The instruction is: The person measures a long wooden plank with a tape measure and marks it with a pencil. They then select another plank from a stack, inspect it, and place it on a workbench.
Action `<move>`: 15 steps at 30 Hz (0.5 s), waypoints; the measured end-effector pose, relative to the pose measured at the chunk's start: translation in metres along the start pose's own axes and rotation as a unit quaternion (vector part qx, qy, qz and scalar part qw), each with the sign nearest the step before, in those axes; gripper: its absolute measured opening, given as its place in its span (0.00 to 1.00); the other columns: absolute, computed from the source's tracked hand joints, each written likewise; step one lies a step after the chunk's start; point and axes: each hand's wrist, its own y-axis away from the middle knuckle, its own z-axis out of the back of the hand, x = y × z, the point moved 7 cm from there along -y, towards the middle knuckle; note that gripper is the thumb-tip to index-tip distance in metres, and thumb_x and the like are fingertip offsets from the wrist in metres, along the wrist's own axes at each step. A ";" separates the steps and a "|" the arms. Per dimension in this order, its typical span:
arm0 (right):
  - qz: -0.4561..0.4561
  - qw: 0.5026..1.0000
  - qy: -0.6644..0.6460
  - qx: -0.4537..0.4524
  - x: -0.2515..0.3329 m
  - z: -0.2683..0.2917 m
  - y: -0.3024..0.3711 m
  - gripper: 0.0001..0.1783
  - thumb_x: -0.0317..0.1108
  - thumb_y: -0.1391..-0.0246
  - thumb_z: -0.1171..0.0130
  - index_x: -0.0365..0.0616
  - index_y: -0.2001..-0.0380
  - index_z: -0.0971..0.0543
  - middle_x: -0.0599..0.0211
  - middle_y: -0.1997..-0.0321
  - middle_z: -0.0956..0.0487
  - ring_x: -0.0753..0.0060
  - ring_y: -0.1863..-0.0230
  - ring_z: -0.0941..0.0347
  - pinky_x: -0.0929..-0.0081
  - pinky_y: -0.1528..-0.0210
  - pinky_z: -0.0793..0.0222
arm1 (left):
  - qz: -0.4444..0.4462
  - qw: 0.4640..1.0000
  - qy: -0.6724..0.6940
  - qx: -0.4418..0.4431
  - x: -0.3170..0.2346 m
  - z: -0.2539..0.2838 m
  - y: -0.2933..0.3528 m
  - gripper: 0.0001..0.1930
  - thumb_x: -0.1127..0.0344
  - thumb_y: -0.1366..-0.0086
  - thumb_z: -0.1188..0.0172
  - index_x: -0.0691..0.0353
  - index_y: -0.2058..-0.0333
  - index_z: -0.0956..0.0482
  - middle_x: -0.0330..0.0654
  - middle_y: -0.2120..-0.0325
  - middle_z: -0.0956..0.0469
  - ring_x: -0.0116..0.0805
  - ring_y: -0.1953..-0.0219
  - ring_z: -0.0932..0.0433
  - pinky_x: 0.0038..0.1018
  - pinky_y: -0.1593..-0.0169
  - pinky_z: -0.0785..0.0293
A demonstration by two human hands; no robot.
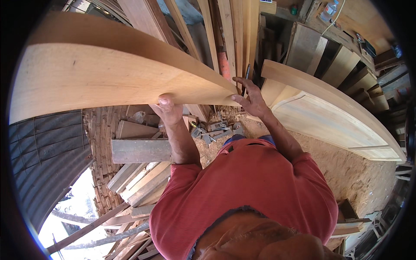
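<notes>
Red shirt (255,186) below, both hands gripping long plank (108,69) — left hand (169,110), right hand (249,97) — running left-right

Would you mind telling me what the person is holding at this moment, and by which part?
Both hands hold a long pale wooden plank: the left hand grips its lower edge, and the right hand steadies its near end.
</notes>
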 end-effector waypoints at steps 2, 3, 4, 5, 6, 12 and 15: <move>-0.038 0.985 -0.153 0.070 -0.010 -0.009 -0.011 0.41 0.53 0.43 0.30 0.30 0.40 0.28 0.50 0.49 0.21 0.63 0.46 0.25 0.65 0.40 0.30 | -0.050 0.998 -0.030 -0.001 0.006 -0.015 0.003 0.47 0.44 0.39 0.26 0.62 0.33 0.42 0.43 0.41 0.31 0.36 0.42 0.27 0.37 0.40 0.28; -0.045 0.982 -0.172 0.069 -0.013 -0.009 -0.013 0.38 0.49 0.42 0.29 0.30 0.40 0.28 0.52 0.49 0.21 0.65 0.46 0.25 0.67 0.41 0.30 | -0.045 0.999 -0.028 -0.006 0.008 -0.020 0.005 0.46 0.44 0.39 0.26 0.62 0.33 0.42 0.43 0.42 0.31 0.36 0.43 0.27 0.37 0.40 0.28; -0.052 0.978 -0.191 0.071 -0.014 -0.010 -0.014 0.35 0.44 0.42 0.28 0.31 0.40 0.27 0.55 0.48 0.20 0.67 0.47 0.24 0.68 0.41 0.29 | -0.053 0.998 -0.034 -0.011 0.006 -0.023 0.007 0.45 0.45 0.38 0.27 0.62 0.33 0.41 0.43 0.42 0.30 0.37 0.43 0.27 0.37 0.40 0.28; -0.099 0.971 -0.198 0.088 -0.021 -0.015 -0.014 0.33 0.40 0.42 0.28 0.31 0.40 0.27 0.57 0.48 0.19 0.69 0.47 0.24 0.70 0.41 0.29 | -0.061 0.997 -0.039 -0.017 0.006 -0.025 0.008 0.43 0.46 0.37 0.28 0.63 0.34 0.41 0.44 0.42 0.30 0.37 0.43 0.27 0.38 0.41 0.28; -0.049 0.975 -0.208 0.068 -0.013 -0.013 -0.016 0.33 0.40 0.42 0.28 0.31 0.40 0.26 0.58 0.48 0.19 0.70 0.47 0.24 0.70 0.41 0.29 | -0.069 0.996 -0.044 -0.022 0.003 -0.026 0.010 0.42 0.48 0.35 0.29 0.64 0.34 0.40 0.44 0.43 0.30 0.38 0.43 0.27 0.38 0.41 0.27; -0.039 0.969 -0.230 0.080 0.016 -0.031 -0.026 0.32 0.45 0.42 0.28 0.32 0.43 0.23 0.60 0.55 0.16 0.72 0.50 0.22 0.72 0.44 0.26 | -0.126 0.988 -0.085 -0.027 -0.046 -0.009 -0.015 0.37 0.52 0.32 0.33 0.71 0.35 0.36 0.51 0.41 0.28 0.43 0.39 0.26 0.43 0.37 0.28; 0.014 0.979 -0.190 0.066 0.045 -0.038 -0.037 0.34 0.50 0.43 0.27 0.32 0.45 0.22 0.60 0.56 0.16 0.72 0.53 0.21 0.71 0.49 0.25 | -0.189 0.981 0.025 -0.044 -0.088 -0.015 -0.045 0.26 0.62 0.27 0.40 0.70 0.36 0.30 0.48 0.41 0.24 0.38 0.39 0.26 0.37 0.31 0.34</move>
